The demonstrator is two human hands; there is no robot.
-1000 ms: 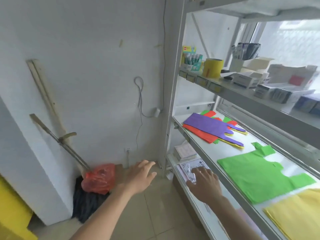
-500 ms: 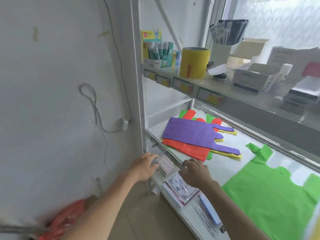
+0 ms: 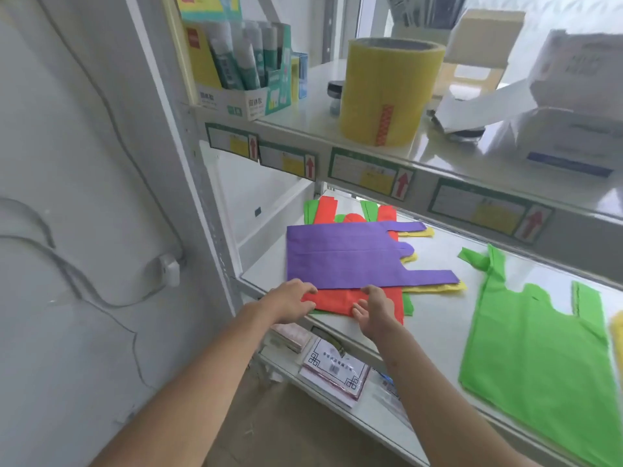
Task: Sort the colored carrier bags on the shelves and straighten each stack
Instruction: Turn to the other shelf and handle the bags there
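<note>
A mixed pile of carrier bags lies at the left end of the middle shelf (image 3: 435,332). A purple bag (image 3: 354,254) is on top, with a red bag (image 3: 340,299) under it and yellow (image 3: 435,288) and green (image 3: 408,303) edges sticking out. My left hand (image 3: 290,299) rests its fingers on the red bag's near left corner. My right hand (image 3: 374,308) touches the red bag just below the purple bag's front edge, fingers loosely bent. A single green bag (image 3: 539,348) lies flat to the right, and a yellow bag (image 3: 618,335) shows at the frame edge.
The upper shelf carries a yellow tape roll (image 3: 387,92), a box of glue sticks (image 3: 242,62) and white cartons (image 3: 573,136). Paper packets (image 3: 333,369) lie on the lower shelf. The shelf post (image 3: 188,163) stands left, with a cable and adapter (image 3: 168,269) on the wall.
Both hands rose from the lower shelf's front to the red bag at the front of the mixed pile. The view moved closer and to the right.
</note>
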